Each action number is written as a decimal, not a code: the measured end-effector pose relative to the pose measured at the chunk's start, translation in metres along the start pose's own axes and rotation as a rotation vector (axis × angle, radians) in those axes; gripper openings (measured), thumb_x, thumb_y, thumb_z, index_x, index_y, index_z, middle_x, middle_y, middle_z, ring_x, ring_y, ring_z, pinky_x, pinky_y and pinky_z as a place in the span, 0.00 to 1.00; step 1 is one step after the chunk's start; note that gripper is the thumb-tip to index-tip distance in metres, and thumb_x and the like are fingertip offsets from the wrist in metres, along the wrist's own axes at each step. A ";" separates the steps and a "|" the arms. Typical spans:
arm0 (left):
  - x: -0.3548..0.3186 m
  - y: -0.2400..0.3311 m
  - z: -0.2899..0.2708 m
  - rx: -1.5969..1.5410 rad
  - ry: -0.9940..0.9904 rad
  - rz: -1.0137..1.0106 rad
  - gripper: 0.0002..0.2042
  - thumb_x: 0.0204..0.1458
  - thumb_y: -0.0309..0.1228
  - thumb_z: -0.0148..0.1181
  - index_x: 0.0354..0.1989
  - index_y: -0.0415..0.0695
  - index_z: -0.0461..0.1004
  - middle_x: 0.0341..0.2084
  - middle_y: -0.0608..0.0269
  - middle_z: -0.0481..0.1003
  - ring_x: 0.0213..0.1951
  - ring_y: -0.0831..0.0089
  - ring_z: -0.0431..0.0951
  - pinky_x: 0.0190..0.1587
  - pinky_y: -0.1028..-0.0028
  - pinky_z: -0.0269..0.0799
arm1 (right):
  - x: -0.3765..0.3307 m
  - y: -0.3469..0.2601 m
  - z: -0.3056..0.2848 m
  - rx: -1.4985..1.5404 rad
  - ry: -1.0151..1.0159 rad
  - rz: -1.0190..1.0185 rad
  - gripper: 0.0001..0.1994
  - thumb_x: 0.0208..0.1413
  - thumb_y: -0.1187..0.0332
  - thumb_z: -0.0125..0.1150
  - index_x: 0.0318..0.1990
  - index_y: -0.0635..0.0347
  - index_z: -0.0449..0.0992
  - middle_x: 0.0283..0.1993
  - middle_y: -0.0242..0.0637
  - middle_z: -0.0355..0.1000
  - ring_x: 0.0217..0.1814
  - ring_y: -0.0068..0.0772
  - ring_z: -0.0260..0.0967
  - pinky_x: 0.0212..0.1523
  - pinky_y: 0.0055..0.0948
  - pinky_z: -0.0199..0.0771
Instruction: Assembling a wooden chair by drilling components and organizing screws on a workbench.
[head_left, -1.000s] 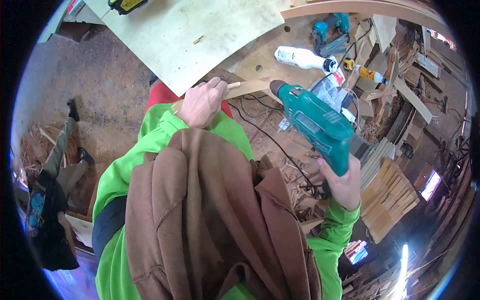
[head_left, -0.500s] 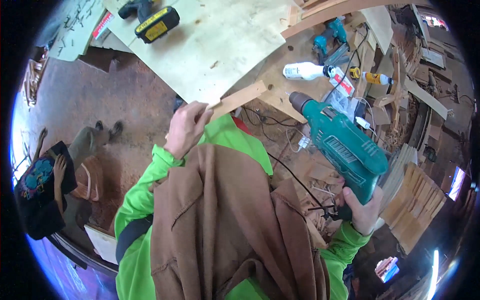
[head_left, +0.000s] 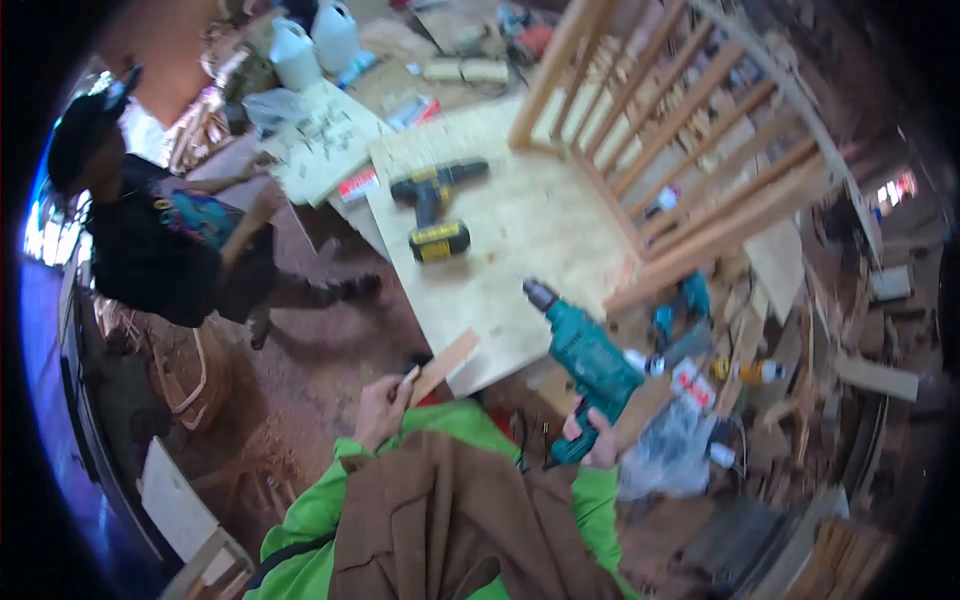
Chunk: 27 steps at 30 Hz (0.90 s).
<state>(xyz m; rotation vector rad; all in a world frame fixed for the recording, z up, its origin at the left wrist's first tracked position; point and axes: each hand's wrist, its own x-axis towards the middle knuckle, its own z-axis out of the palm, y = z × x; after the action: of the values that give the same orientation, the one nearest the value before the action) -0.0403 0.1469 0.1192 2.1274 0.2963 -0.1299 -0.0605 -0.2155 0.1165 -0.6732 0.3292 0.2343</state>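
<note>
Closed round one end of a short flat wood strip (head_left: 446,366) is my left hand (head_left: 380,412); the strip's other end reaches over the near corner of the plywood sheet (head_left: 505,235). A green corded power drill (head_left: 592,358) is gripped by its handle in my right hand (head_left: 592,436), with the chuck pointing away and to the left above the sheet. Whether a bit sits in the chuck is too blurred to tell. On the sheet lies a black and yellow cordless drill (head_left: 437,205). Beyond the green drill stands a slatted wooden frame (head_left: 690,130), resting on the sheet.
At the left, a person in dark clothes (head_left: 165,215) reaches toward a board with scattered screws (head_left: 322,140). White jugs (head_left: 295,55) stand at the back. A plastic bag (head_left: 668,455), a white bottle and wood offcuts (head_left: 800,420) crowd the right side.
My view has swung up, bringing the slatted frame and the jugs in. The green drill has moved left, closer to the strip. The other person now stands at the board, arms reaching to it.
</note>
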 end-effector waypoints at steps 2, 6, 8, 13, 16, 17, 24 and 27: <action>-0.006 -0.017 -0.001 0.111 -0.010 -0.042 0.13 0.58 0.37 0.58 0.36 0.37 0.79 0.19 0.50 0.73 0.21 0.65 0.72 0.27 0.65 0.68 | 0.032 0.018 -0.009 0.045 -0.040 -0.075 0.22 0.55 0.63 0.61 0.53 0.66 0.63 0.40 0.37 0.66 0.25 0.26 0.61 0.28 0.27 0.64; -0.021 -0.020 -0.003 0.149 0.024 -0.069 0.13 0.56 0.37 0.60 0.38 0.38 0.80 0.20 0.50 0.75 0.22 0.65 0.75 0.29 0.66 0.70 | 0.089 0.041 -0.017 0.330 -0.116 -0.040 0.23 0.56 0.66 0.60 0.56 0.65 0.61 0.49 0.39 0.66 0.25 0.27 0.62 0.27 0.28 0.65; -0.027 -0.015 0.004 0.162 0.065 -0.086 0.12 0.55 0.36 0.61 0.38 0.39 0.81 0.18 0.53 0.74 0.21 0.71 0.72 0.27 0.67 0.68 | 0.110 0.044 -0.010 0.420 -0.118 -0.080 0.22 0.57 0.67 0.59 0.56 0.65 0.61 0.48 0.38 0.67 0.25 0.27 0.61 0.27 0.29 0.64; -0.026 -0.019 0.000 0.197 0.102 -0.111 0.13 0.53 0.37 0.63 0.41 0.42 0.81 0.22 0.50 0.77 0.25 0.64 0.78 0.31 0.65 0.73 | 0.149 0.046 -0.020 0.367 -0.002 -0.031 0.19 0.58 0.66 0.58 0.53 0.66 0.65 0.44 0.35 0.67 0.26 0.25 0.61 0.28 0.29 0.65; -0.024 -0.014 -0.002 0.203 0.122 -0.139 0.13 0.53 0.37 0.63 0.41 0.41 0.81 0.25 0.49 0.78 0.28 0.60 0.79 0.33 0.64 0.74 | 0.152 0.053 -0.032 0.374 0.014 -0.065 0.19 0.58 0.65 0.58 0.53 0.65 0.66 0.42 0.35 0.67 0.26 0.25 0.61 0.30 0.28 0.65; -0.021 -0.015 -0.003 0.200 0.103 -0.153 0.13 0.53 0.37 0.63 0.40 0.41 0.80 0.27 0.47 0.78 0.31 0.56 0.81 0.35 0.63 0.74 | 0.151 0.055 -0.037 0.356 0.020 -0.068 0.19 0.57 0.65 0.58 0.53 0.65 0.66 0.43 0.34 0.66 0.26 0.25 0.60 0.31 0.27 0.64; -0.013 -0.030 0.002 0.169 0.107 -0.142 0.14 0.53 0.36 0.63 0.44 0.41 0.81 0.26 0.52 0.79 0.27 0.65 0.78 0.33 0.67 0.73 | 0.147 0.071 -0.028 0.392 -0.067 -0.031 0.22 0.58 0.67 0.57 0.58 0.65 0.62 0.52 0.38 0.70 0.26 0.25 0.59 0.29 0.28 0.64; -0.001 -0.027 0.006 0.187 0.093 -0.149 0.14 0.53 0.35 0.63 0.44 0.41 0.81 0.25 0.52 0.79 0.26 0.67 0.78 0.32 0.67 0.73 | 0.146 0.073 -0.035 0.330 0.015 -0.083 0.23 0.57 0.64 0.58 0.57 0.67 0.64 0.45 0.37 0.69 0.26 0.26 0.60 0.29 0.27 0.62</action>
<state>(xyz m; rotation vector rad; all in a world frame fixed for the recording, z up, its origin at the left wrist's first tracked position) -0.0485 0.1554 0.0945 2.2995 0.5155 -0.1512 0.0438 -0.1670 -0.0048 -0.3621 0.3444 0.0923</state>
